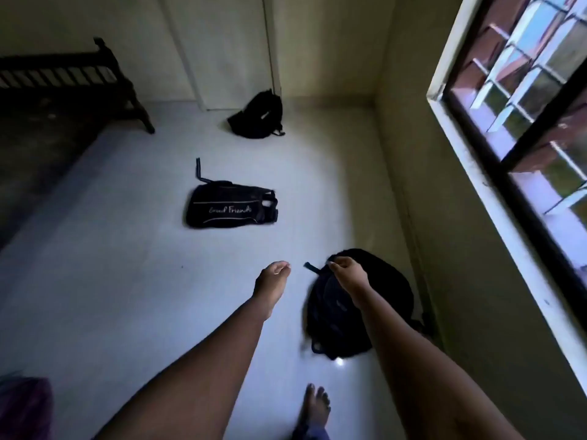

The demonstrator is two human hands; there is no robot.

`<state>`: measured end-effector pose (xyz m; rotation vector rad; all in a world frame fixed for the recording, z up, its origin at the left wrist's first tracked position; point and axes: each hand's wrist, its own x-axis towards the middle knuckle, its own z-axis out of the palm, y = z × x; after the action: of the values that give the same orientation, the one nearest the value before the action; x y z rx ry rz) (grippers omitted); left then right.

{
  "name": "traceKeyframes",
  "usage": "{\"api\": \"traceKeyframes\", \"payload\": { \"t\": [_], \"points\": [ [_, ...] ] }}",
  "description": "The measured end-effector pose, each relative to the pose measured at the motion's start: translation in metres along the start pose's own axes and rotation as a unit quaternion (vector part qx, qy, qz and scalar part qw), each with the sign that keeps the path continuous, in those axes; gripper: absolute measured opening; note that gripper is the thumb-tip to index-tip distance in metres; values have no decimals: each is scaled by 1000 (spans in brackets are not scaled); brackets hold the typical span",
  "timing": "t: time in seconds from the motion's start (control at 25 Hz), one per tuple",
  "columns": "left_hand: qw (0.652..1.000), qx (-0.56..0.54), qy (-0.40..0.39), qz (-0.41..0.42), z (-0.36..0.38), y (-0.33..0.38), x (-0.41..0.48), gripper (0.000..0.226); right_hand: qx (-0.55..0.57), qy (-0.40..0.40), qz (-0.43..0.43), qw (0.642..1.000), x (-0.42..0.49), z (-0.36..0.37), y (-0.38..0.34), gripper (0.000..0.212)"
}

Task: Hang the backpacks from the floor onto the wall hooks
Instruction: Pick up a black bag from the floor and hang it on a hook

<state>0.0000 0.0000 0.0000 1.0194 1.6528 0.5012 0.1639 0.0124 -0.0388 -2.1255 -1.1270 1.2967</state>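
Right hand (347, 274) fingers clamped on near backpack (359, 309) beside wall, left hand (273, 276) fingers curled together, empty, open floor (127, 281) leftward

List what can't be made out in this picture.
- Wall hooks: none in the head view; wherever they are lies beyond its edges.
- Right hand grip: closed at the top of the nearest backpack, but dark, blurred fabric hides what it pinches.
- Far backpack: too small and dark for detail.
- Purple thing: cut off at the lower left corner.
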Motion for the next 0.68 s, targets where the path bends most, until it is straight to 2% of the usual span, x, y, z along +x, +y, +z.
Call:
{"api": "traceKeyframes", "payload": {
  "t": [0.12,0.28,0.44,0.6,0.68],
  "points": [
    [999,35,-32,-15,16,-10,83,34,-45,-14,31,998,72,27,17,31],
    [993,91,-63,-50,62,-82,245,33,-56,-35,98,993,199,112,88,31],
    [984,133,-105,-55,104,-173,391,30,-73,-26,152,985,305,206,182,41],
    [971,171,-147,-74,139,-260,510,29,-97,-10,204,974,392,286,258,65],
    [969,166,-163,-80,147,-286,536,28,-177,19,204,963,411,311,275,59]
  ]
}}
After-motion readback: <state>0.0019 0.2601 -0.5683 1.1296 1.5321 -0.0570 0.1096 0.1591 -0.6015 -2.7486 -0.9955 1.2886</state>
